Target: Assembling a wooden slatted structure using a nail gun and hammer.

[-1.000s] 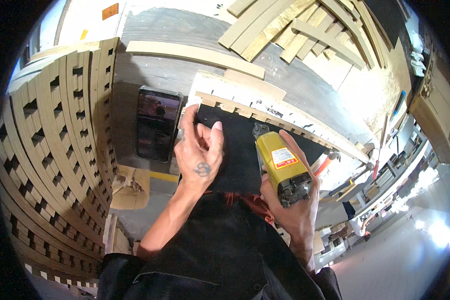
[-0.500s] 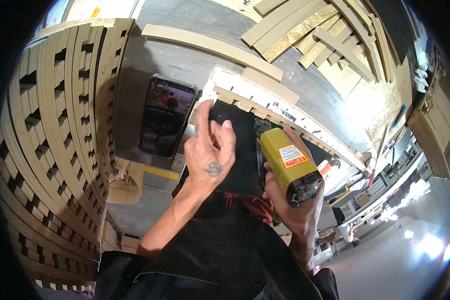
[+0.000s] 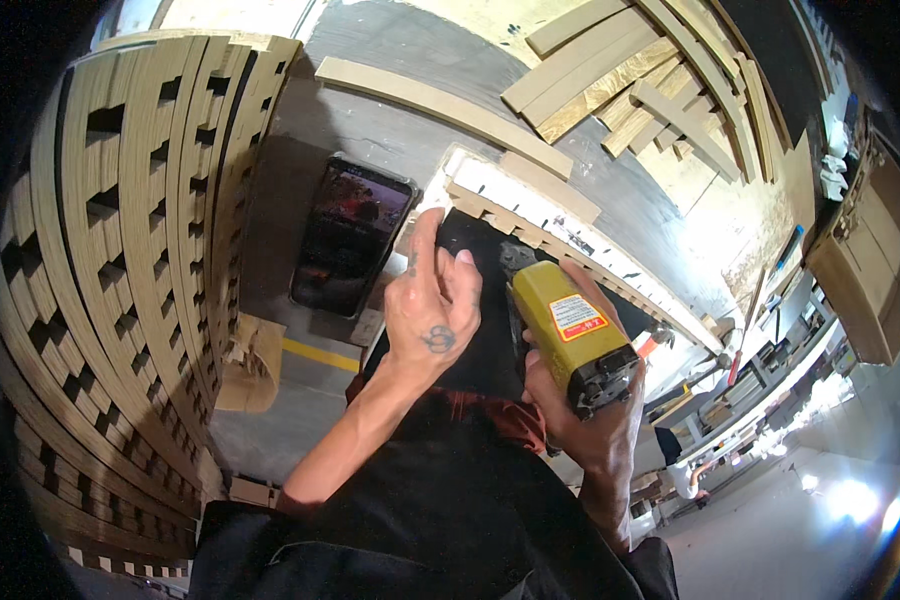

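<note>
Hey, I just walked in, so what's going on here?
Someone's right hand is gripping a yellow power tool, its dark front end close to a notched wooden strip. The left hand is near that strip's left end, holding nothing that I can see; whether a fingertip touches the strip is hard to tell. A phone with its screen lit lies to the left, and a big stack of notched wood stands beyond it.

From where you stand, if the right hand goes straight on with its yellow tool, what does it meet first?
The right hand would probably bring its yellow tool against the notched wooden strip first; whether they touch now is unclear.
</note>
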